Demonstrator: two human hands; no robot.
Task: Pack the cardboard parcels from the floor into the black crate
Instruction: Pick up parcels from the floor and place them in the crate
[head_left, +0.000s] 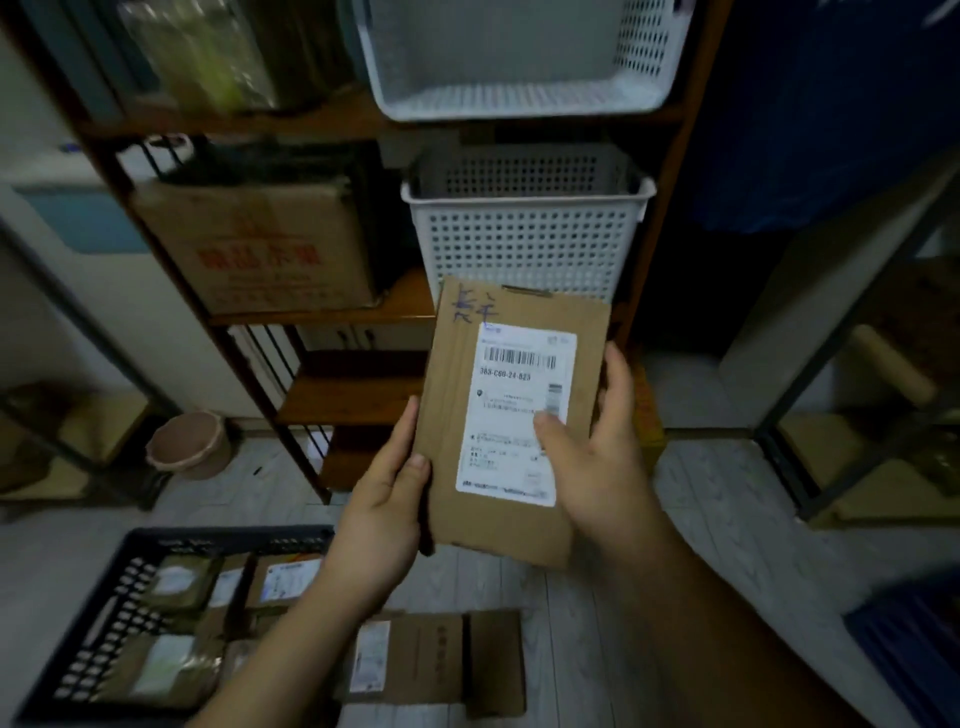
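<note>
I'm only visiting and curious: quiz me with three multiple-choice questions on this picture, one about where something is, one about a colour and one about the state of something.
1. Where is the black crate?
A) on the floor, at the lower left of the view
B) on a top shelf
C) on a chair

2. What colour is the perforated basket behind the held parcel?
A) red
B) white
C) green

3. What is the state of the held parcel?
A) gripped by the left hand and the right hand
B) lying in the crate
C) resting on the floor

Answers:
1 A: the crate rests on the pale floor at the lower left.
2 B: its holed walls and rim are white.
3 A: both thumbs lie on its front, and it is raised clear of the floor.
</note>
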